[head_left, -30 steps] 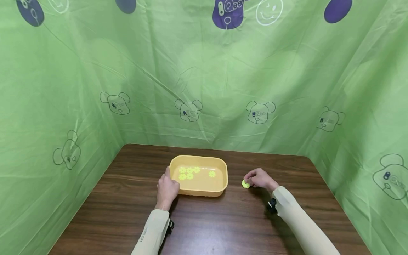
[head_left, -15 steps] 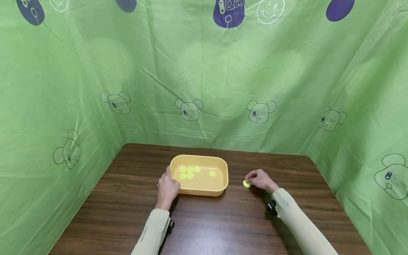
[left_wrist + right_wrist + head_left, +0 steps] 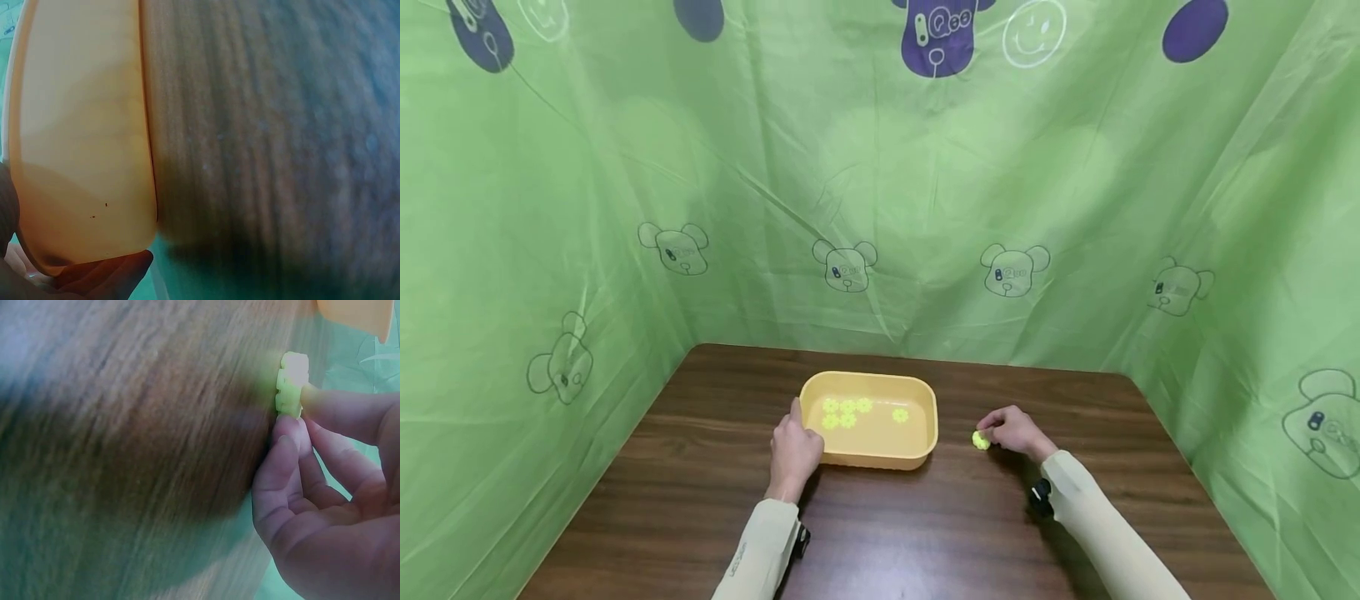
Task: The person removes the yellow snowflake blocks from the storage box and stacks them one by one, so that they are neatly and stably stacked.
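In the head view, my left hand grips the left end of a yellow rectangular plastic tub. The left wrist view shows fingers bent round the end of the tub wall. Inside the tub lie several flat yellow-green flower-shaped pieces, most grouped at the left and one apart at the right. To the right of the tub, my right hand pinches a yellow-green flower-shaped piece low at the tabletop. Seen edge-on in the right wrist view, this piece looks thick and layered, perhaps a stack.
The dark wood-grain table extends around the tub and both arms. A green curtain with printed bear heads encloses the back and sides. Each wrist carries a small black camera on its band, such as the one on the right wrist.
Both hands keep almost the same places, the left on the tub and the right on the flower-shaped piece. That piece's tilt has shifted slightly in the fingers. The head view has moved a little.
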The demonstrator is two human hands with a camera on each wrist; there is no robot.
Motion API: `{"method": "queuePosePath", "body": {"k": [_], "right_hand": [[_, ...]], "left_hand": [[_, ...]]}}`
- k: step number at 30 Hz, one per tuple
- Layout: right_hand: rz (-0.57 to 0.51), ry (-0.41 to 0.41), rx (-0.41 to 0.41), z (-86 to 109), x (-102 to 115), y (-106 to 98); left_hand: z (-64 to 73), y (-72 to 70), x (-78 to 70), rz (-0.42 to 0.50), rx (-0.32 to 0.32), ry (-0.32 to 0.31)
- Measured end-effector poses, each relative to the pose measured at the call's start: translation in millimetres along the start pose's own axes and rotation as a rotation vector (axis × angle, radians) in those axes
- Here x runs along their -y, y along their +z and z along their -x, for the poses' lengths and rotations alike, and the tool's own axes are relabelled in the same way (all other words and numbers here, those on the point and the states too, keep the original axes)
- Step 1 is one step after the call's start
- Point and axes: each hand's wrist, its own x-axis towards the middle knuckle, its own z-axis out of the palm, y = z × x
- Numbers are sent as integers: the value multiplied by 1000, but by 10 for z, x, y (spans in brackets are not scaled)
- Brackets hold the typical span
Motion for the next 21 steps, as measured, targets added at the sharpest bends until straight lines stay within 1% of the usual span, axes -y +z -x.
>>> {"method": "queuePosePath", "body": {"k": [5, 8, 10, 14, 17, 19, 21], "right_hand": [[-16, 0, 8, 19, 37, 9], [-25, 7, 8, 25, 47, -2], [-24, 1, 6, 26, 51, -7], [-32, 24, -1, 8, 50, 14], [-31, 57, -15, -9, 46, 36], [-8, 73, -36, -19, 54, 48], [39, 75, -79, -31, 75, 63]], "left_hand": [[13, -22, 11, 4, 18, -7], [-1, -25, -1, 4, 26, 3], [-11, -27, -10, -3, 23, 5], [-4, -34, -14, -1, 15, 0], [6, -36, -21, 2, 15, -9], [6, -38, -21, 2, 17, -9], [2, -42, -23, 1, 23, -12]]}}
